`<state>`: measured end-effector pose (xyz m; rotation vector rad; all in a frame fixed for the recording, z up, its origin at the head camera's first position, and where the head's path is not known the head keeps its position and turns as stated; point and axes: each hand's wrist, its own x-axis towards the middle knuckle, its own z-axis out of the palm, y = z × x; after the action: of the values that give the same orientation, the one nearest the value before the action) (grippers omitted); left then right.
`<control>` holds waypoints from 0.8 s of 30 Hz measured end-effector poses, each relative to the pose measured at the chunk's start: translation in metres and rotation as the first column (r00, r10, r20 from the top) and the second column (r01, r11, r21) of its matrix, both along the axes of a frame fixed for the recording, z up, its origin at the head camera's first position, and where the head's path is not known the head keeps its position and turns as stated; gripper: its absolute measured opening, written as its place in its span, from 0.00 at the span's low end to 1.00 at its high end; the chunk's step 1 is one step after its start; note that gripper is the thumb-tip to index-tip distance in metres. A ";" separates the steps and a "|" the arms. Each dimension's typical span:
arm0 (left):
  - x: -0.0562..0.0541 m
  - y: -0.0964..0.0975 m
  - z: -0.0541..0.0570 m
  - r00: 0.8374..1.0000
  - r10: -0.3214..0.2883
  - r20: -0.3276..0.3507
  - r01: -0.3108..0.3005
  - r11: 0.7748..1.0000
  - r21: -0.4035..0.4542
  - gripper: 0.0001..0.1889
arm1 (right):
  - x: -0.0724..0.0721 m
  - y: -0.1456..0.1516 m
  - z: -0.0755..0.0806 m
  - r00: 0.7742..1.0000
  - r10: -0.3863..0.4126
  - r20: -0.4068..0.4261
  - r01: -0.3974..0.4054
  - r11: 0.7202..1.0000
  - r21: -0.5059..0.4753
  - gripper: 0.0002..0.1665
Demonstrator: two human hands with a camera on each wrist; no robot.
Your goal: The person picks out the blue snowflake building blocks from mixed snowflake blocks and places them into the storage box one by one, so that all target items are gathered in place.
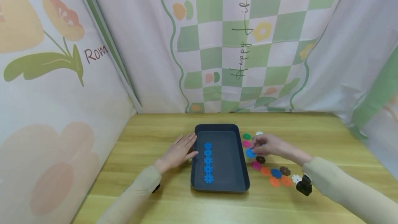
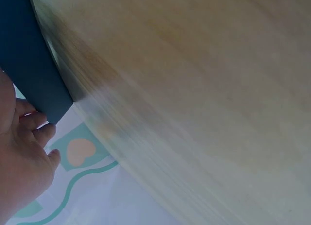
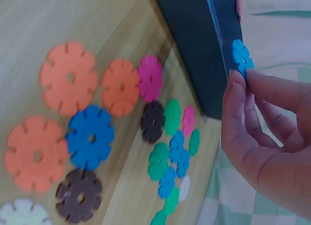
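Left hand (image 1: 178, 151): fingers extended and slightly spread, tips touching the near-side rim of the dark grey tray (image 1: 225, 158); thumb set apart, beside the tray wall. How hard it presses, cannot tell.

Right hand (image 1: 269, 146): thumb and index finger pinch one light blue disc (image 3: 240, 55), notched edge, tilted up on its side in the right-wrist view. Disc sits just outside the tray, beside the wall nearest the right hand; contact with that wall, cannot tell.

Tray lies between the two hands on the wooden table (image 1: 158, 130). Inside it, a row of five blue discs (image 1: 208, 160) runs lengthwise, toward the left hand's side, each close against its neighbour.

Loose discs lie flat around and below the right hand. Beyond its fingers: a green disc (image 1: 247, 136), a pink disc (image 1: 246, 144) and a white disc (image 1: 259, 133). Between right hand and body, under the forearm: a magenta disc (image 1: 256, 165), three orange discs (image 1: 275, 182), a dark blue disc (image 1: 276, 173), two dark brown discs (image 1: 284, 171). A second white disc (image 1: 296, 179) is near the right wrist, beside a black box (image 1: 304, 186).

Beyond both hands hangs a green-and-white checked curtain (image 1: 233, 54).
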<state>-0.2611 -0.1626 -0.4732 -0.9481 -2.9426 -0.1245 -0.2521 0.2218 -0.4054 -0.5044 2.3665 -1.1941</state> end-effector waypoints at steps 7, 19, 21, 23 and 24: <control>0.000 0.000 -0.001 1.000 0.002 -0.010 -0.002 1.000 0.000 0.37 | -0.001 -0.023 0.000 0.999 0.050 0.004 -0.050 0.998 -0.036 0.10; 0.001 0.000 0.001 1.000 -0.001 0.007 0.001 1.000 -0.002 0.38 | 0.000 -0.067 -0.004 0.990 0.141 0.006 -0.140 0.989 -0.037 0.06; 0.001 0.000 0.001 1.000 -0.002 0.004 0.002 1.000 0.004 0.37 | 0.001 -0.073 -0.005 0.988 0.151 -0.014 -0.151 0.988 -0.012 0.05; 0.000 0.000 0.000 1.000 -0.006 -0.004 0.006 1.000 0.009 0.37 | 0.002 -0.079 -0.008 0.987 0.157 -0.033 -0.157 0.987 0.020 0.03; 0.000 0.000 0.000 1.000 -0.009 -0.010 0.009 1.000 0.013 0.37 | 0.003 -0.081 -0.009 0.986 0.159 -0.041 -0.158 0.987 0.038 0.03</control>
<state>-0.2608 -0.1628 -0.4731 -0.9573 -2.9256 -0.1388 -0.2495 0.1408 -0.4144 -0.6994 2.3295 -1.0798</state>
